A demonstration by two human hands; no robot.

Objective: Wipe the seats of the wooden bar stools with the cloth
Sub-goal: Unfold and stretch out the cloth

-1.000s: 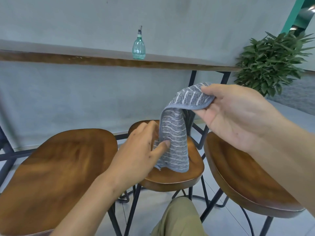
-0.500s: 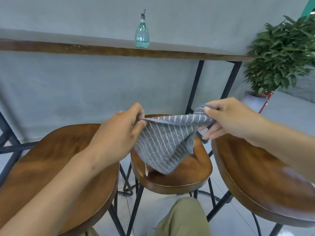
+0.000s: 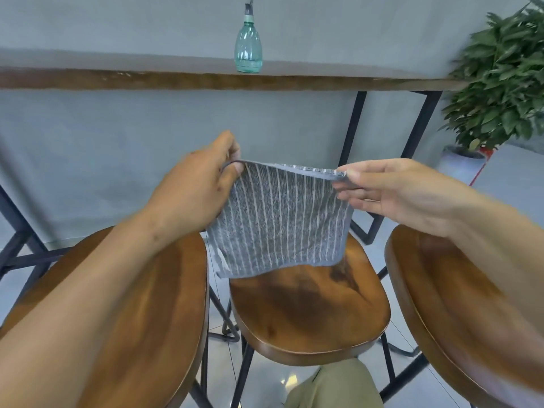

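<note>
The cloth (image 3: 279, 219) is held spread out above the middle stool (image 3: 309, 307), its lower edge hanging just over the back of that seat without clearly resting on it; the top left corner is pinched between thumb and fingers of the left hand (image 3: 194, 192), and the top right corner is pinched by the fingertips of the right hand (image 3: 391, 192), the other fingers being loosely extended; no seat appears to have been wiped yet, judging from the cloth being off the wood; the grip on each corner is judged light, so a corner could be lost if the cloth is pulled taut, and the cloth could then drop between the seats onto the tiled floor (image 3: 265, 387); if only one corner is released, the cloth may be bunched and only a narrow strip of seat wiped; the left stool (image 3: 132, 319) and right stool (image 3: 459, 307) stand close beside the middle one, so their edges could be knocked by a forearm during wiping; the bottle (image 3: 248, 45) on the desk (image 3: 117, 79) is well apart and judged unlikely to be disturbed
</note>
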